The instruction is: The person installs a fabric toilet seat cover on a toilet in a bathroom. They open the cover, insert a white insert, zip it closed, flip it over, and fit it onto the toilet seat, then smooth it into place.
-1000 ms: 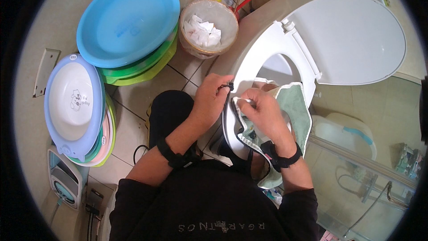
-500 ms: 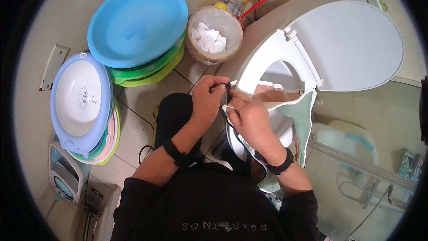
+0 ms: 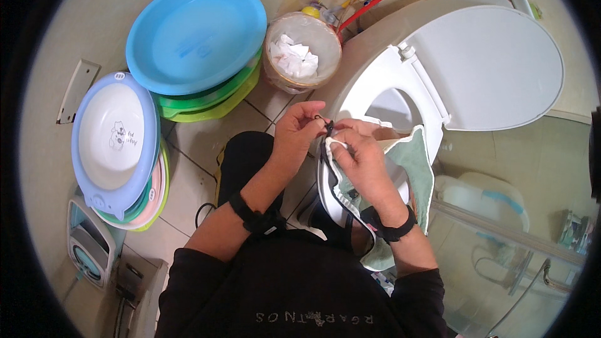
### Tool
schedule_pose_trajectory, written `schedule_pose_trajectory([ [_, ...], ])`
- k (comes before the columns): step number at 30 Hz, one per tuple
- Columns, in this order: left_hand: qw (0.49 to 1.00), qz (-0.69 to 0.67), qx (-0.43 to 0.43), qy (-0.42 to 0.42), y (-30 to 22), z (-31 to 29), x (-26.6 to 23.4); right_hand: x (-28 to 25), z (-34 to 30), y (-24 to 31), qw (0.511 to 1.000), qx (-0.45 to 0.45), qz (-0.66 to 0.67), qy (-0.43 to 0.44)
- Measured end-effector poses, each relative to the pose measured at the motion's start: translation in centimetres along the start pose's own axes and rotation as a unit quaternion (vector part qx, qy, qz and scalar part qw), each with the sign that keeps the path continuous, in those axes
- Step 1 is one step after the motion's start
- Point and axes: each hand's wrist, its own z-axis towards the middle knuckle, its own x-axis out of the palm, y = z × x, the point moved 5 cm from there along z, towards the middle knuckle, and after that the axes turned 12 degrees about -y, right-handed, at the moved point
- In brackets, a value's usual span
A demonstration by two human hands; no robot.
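A green fabric cover with white edging [image 3: 414, 164], like a toilet seat cover, drapes over the front part of the white toilet seat [image 3: 360, 92]. A thin black cord or strip runs along its near left edge. At the front left of the seat, my left hand [image 3: 294, 133] pinches a small black knot or end of the black cord [image 3: 328, 126] between thumb and fingers. Close beside it, my right hand [image 3: 362, 153] is closed on the cord and the cover's white edge. The fingertips nearly meet, so the exact fastening is partly hidden.
The toilet lid [image 3: 494, 69] stands raised. Behind my left hand are a waste bin [image 3: 328, 56] with crumpled paper, a blue basin [image 3: 194, 37] on green ones, and a blue-rimmed white basin [image 3: 113, 138]. A red-handled tool [image 3: 375, 3] leans by the toilet; a glass panel [image 3: 513, 231] is right.
Both hands have shifted slightly right with the cord, and the right hand has risen a little. The right fingers now meet the left ones at the cord. The cover's far corner has moved left.
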Motion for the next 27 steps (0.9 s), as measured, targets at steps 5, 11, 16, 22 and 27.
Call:
schedule_pose_trajectory([
  [5,0.999,-0.019,-0.024,0.028,0.4,0.3,0.3,0.1,0.6,0.0,1.0,-0.017,-0.001,0.005],
  [11,0.964,0.226,0.135,0.049,-0.7,0.0,0.5,-0.2,1.1,-0.9,0.998,-0.023,0.036,0.039],
  [16,0.929,0.293,0.168,0.153,-1.5,-0.4,1.5,-0.9,0.8,-2.5,0.99,0.047,0.109,0.073],
  [22,0.893,0.344,0.205,0.206,-1.8,-0.7,2.5,-2.0,0.3,-3.9,0.976,0.045,0.203,0.068],
  [27,0.881,0.353,0.248,0.196,-1.9,-1.1,2.8,-3.3,-0.7,-4.8,0.955,0.132,0.255,0.067],
])
